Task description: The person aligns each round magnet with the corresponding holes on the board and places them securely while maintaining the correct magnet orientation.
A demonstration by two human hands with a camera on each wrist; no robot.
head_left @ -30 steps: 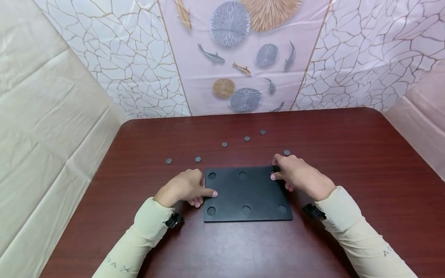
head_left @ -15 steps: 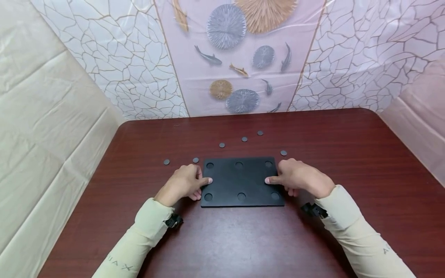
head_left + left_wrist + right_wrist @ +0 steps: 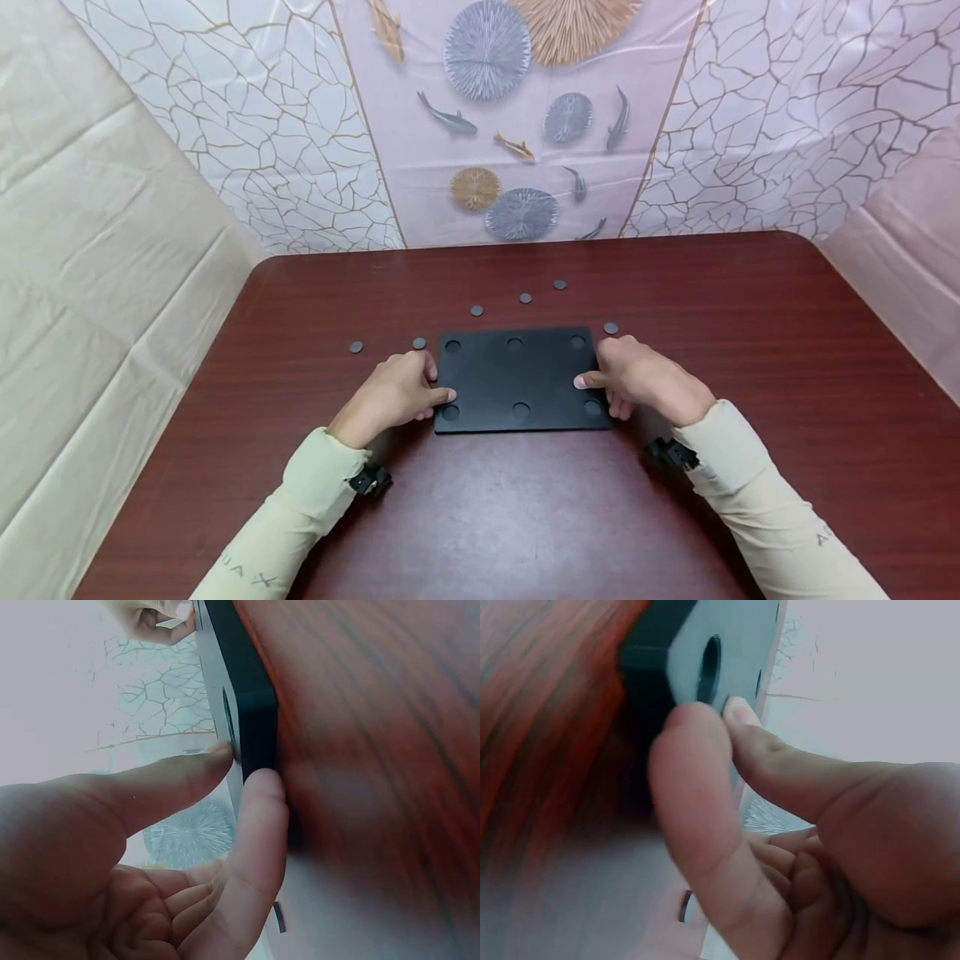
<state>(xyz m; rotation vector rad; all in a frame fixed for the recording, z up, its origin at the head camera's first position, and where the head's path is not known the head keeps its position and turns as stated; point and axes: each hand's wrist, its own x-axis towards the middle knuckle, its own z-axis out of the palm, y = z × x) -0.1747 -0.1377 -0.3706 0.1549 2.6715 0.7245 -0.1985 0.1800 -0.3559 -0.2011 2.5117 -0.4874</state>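
- Farther from the person, the black board [image 3: 517,375] has been moved since one second ago, and the right hand [image 3: 648,379] has been shifted from the far corner to the side edge.
- The left end of the board is pinched by the left hand [image 3: 390,392]: its thumb [image 3: 180,784] is laid on top, and one fingertip [image 3: 262,787] is pressed to the side.
- The right end is clamped the same way, with the thumb on top and a finger at the edge. Other fingers of both hands are curled in.
- The board is held near the middle of the brown table [image 3: 480,517], long sides running left to right. Whether a tiny gap is left under it cannot be told.
- Six round dips [image 3: 521,410] are seen in its top, three far and three near, with no disc in them.
- Six small gray discs [image 3: 477,311] are scattered on the table; one is seen near each far corner of the board.
- Both ends should be pushed evenly, so the board is kept straight.
- Those two corner discs should be watched, as they could be bumped.
- The grip is best loosened gently, once the board is flat.
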